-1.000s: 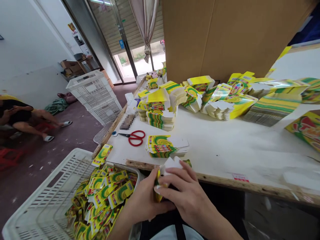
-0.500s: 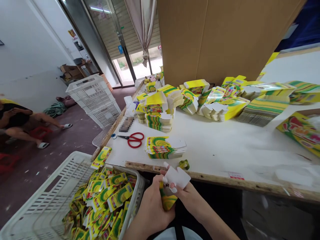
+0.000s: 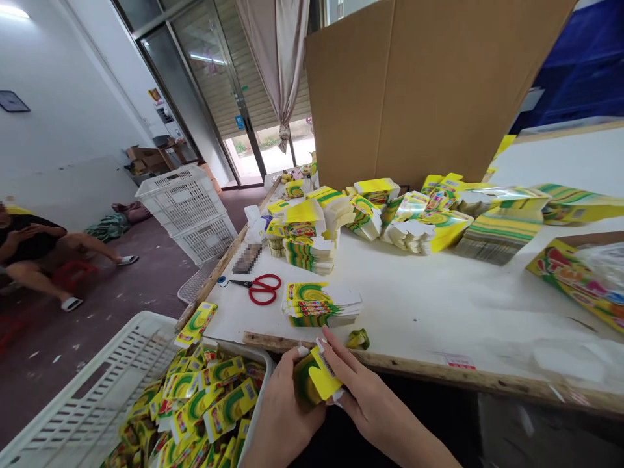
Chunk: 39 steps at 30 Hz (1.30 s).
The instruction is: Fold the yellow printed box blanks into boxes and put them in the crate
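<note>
A small yellow-and-green carton (image 3: 309,385) is held between both hands at the near edge of the table. My left hand (image 3: 285,396) is closed around its left side, the thumb near its top. From the right, my right hand (image 3: 358,383) grips the carton's end, its fingers over a yellow flap with a barcode. Part of the carton is hidden behind the fingers. Just beyond the hands lies a stack of flat cartons (image 3: 319,304). A small crumpled green-yellow piece (image 3: 358,338) rests at the table edge, right of the stack.
Left of my hands stands a white crate (image 3: 146,325) full of cartons. Red-handled scissors (image 3: 263,289) lie on the white table (image 3: 385,292). More carton stacks (image 3: 502,227) line the back, before a cardboard sheet (image 3: 439,91). A person (image 3: 34,240) sits at far left.
The carton's white end flaps, raised before, are folded over, and a yellow barcoded flap now faces up. My right hand has turned over the carton's end. The view has tilted up slightly.
</note>
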Each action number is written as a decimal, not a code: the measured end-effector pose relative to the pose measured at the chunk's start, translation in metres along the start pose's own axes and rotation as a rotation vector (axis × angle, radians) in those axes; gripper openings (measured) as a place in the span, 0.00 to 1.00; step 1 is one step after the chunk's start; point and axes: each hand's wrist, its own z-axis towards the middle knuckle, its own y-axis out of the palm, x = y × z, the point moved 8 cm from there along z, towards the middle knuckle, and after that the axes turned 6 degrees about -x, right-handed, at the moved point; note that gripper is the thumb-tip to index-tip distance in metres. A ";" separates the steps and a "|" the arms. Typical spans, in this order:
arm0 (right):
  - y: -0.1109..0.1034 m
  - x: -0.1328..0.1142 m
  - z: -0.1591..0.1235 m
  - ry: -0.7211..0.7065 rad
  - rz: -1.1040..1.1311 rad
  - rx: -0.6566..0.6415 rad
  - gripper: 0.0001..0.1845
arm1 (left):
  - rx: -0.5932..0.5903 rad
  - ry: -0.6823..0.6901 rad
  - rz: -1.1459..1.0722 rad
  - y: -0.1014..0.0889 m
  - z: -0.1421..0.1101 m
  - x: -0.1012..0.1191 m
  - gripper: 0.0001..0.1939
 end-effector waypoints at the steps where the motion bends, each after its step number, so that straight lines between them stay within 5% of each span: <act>1: -0.001 0.001 0.001 0.014 -0.029 -0.028 0.34 | -0.012 0.001 0.004 -0.003 0.001 0.001 0.29; 9: -0.021 -0.009 0.015 0.025 -0.031 -0.183 0.21 | -0.167 0.003 -0.043 -0.005 0.013 0.010 0.33; 12: -0.015 -0.001 0.019 0.126 0.036 -0.082 0.18 | -0.097 0.038 0.033 -0.008 0.015 0.011 0.29; 14: -0.007 0.006 0.023 0.180 0.119 -0.008 0.25 | -0.067 0.047 0.082 -0.016 0.014 0.008 0.24; 17: -0.005 0.014 0.039 0.200 0.175 0.032 0.38 | -0.097 0.013 0.185 -0.044 0.005 -0.010 0.21; 23: -0.051 0.053 0.083 0.373 -0.229 0.178 0.21 | -0.006 -0.164 0.525 -0.118 -0.026 -0.068 0.25; 26: -0.051 0.068 0.094 0.399 -0.273 0.145 0.19 | -0.034 -0.163 0.355 -0.104 -0.031 -0.069 0.23; 32: -0.049 0.055 0.087 0.389 -0.254 0.210 0.26 | -0.168 -0.185 -0.146 -0.031 -0.007 -0.046 0.22; 36: -0.030 0.016 0.069 0.292 -0.128 0.191 0.30 | 0.090 -0.063 -0.669 -0.016 0.018 -0.033 0.36; 39: -0.001 -0.009 0.052 0.182 0.284 0.118 0.30 | 0.359 0.051 -1.041 -0.023 0.024 -0.019 0.34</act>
